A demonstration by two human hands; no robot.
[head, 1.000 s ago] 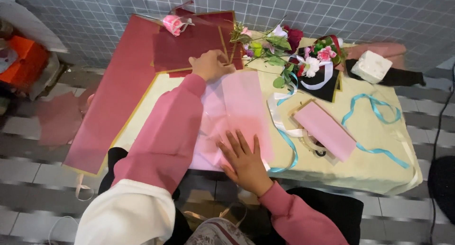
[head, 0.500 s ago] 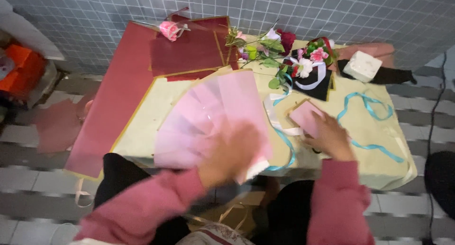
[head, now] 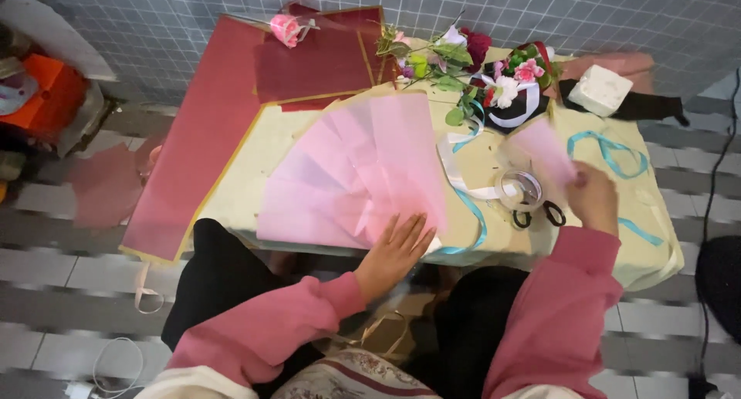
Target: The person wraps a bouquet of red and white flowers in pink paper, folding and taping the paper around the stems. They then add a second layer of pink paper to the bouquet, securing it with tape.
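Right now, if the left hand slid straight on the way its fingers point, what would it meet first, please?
The left hand points up and slightly right, over the fanned pink paper it already presses. Beyond that sheet's edge, probably the white ribbon, though depth is unclear.

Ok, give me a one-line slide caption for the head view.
Left hand presses a fan of pink tissue sheets on the table while the right hand lifts another pink sheet.

Two hands [head: 397, 248], one scissors [head: 538, 212], one tape roll [head: 519, 188]
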